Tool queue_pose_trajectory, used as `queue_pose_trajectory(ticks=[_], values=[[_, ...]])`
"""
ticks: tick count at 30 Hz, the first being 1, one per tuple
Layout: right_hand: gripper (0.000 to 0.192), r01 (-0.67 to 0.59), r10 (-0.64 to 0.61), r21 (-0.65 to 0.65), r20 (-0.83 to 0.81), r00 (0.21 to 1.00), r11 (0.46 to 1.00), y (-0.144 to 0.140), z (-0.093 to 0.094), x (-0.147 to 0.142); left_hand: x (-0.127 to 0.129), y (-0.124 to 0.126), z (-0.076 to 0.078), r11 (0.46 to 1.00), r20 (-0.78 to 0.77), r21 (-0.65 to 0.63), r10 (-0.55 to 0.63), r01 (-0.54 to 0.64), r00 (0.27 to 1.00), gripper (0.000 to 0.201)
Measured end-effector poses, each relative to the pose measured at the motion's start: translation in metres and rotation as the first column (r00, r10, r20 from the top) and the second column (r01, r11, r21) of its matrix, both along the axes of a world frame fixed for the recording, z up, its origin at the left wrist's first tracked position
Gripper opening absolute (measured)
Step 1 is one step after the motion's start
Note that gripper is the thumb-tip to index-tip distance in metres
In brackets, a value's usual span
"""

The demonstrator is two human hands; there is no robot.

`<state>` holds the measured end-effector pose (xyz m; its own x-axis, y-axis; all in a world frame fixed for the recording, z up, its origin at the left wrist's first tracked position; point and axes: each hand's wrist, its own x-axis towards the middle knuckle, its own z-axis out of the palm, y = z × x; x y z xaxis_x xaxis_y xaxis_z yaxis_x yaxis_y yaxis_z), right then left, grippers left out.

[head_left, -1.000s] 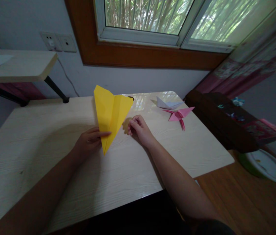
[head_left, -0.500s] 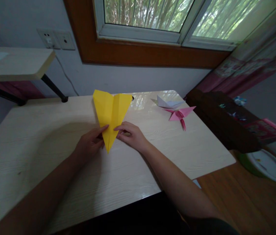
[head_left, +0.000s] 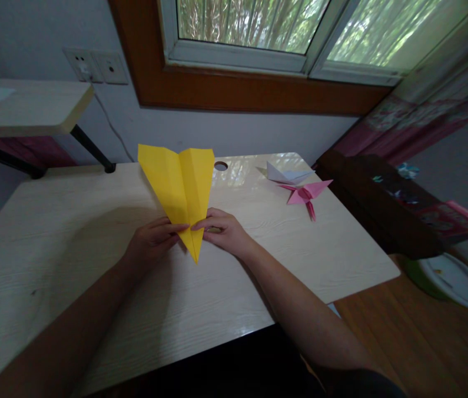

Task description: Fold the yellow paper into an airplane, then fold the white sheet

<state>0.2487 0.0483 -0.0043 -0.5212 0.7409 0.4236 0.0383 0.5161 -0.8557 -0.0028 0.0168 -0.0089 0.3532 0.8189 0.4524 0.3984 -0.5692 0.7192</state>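
A folded sheet of yellow paper [head_left: 182, 188], narrowing to a point towards me, is held above the table between both hands. My left hand [head_left: 151, 237] pinches its left edge near the point, with the thumb on top and the other fingers partly under it. On the right edge, my right hand [head_left: 225, 229] grips the paper in the same way, its thumb or a finger near the centre crease. Creases run down the middle, and the wide far end fans out in two wings.
A pink origami crane [head_left: 303, 194] and a white folded paper boat [head_left: 285, 174] rest at the far right of the table [head_left: 292, 260]. Behind the yellow paper is a round cable hole [head_left: 221, 166]. A raised shelf [head_left: 30, 110] stands at the left, and a window [head_left: 250, 27] is ahead.
The yellow paper has turned, its wide end swinging left and its point shifting slightly right. The cable hole is now uncovered. Both hands keep hold, thumbs closer to the middle.
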Motion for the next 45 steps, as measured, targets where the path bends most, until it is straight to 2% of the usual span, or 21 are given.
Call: queue_pose_trajectory(ticks=[10,14,17,20,26,30,33,37,42,45], values=[[0.014,-0.04,0.036,-0.068,-0.065,0.997,0.997,0.001,0.002,-0.001,0.003,-0.001,0.01,1.0,0.049,0.012,-0.029,0.028,0.998,0.014],[0.021,0.022,-0.028,-0.119,-0.045,0.999,0.993,-0.001,0.004,-0.004,0.005,-0.003,0.011,1.0,0.044,-0.001,-0.002,0.002,0.999,0.008],[0.026,0.066,-0.069,-0.167,-0.013,0.998,0.984,-0.003,0.003,-0.006,0.009,-0.006,0.009,0.997,0.05,-0.069,0.043,-0.039,0.998,0.009],[0.029,0.069,-0.079,-0.211,-0.036,0.996,0.975,-0.005,0.001,-0.008,0.015,-0.009,0.006,0.982,0.135,-0.173,0.103,-0.079,0.985,0.017],[0.037,0.099,-0.118,-0.337,-0.035,0.992,0.936,-0.007,-0.004,-0.012,0.026,-0.013,0.005,0.956,0.268,-0.288,0.14,-0.059,0.953,0.028],[0.036,0.125,-0.135,-0.267,-0.02,0.991,0.955,-0.006,-0.005,-0.012,0.026,-0.012,0.004,0.948,0.294,-0.318,0.129,-0.031,0.947,0.03],[0.033,0.092,-0.098,-0.216,-0.019,0.995,0.972,-0.005,-0.004,-0.011,0.027,-0.011,0.002,0.946,0.359,-0.323,0.143,-0.021,0.922,0.037],[0.032,0.053,-0.05,-0.155,0.019,0.999,0.987,-0.005,-0.001,-0.012,0.029,-0.009,0.002,0.951,0.457,-0.299,0.067,0.082,0.887,0.051],[0.034,0.043,-0.036,-0.135,0.055,0.998,0.99,-0.005,0.003,-0.011,0.025,-0.009,0.003,0.936,0.334,-0.352,0.114,0.012,0.936,0.03],[0.035,0.076,-0.067,-0.144,0.071,0.995,0.987,-0.005,0.001,-0.012,0.023,-0.009,0.0,0.929,0.299,-0.369,0.132,-0.013,0.945,0.026]])
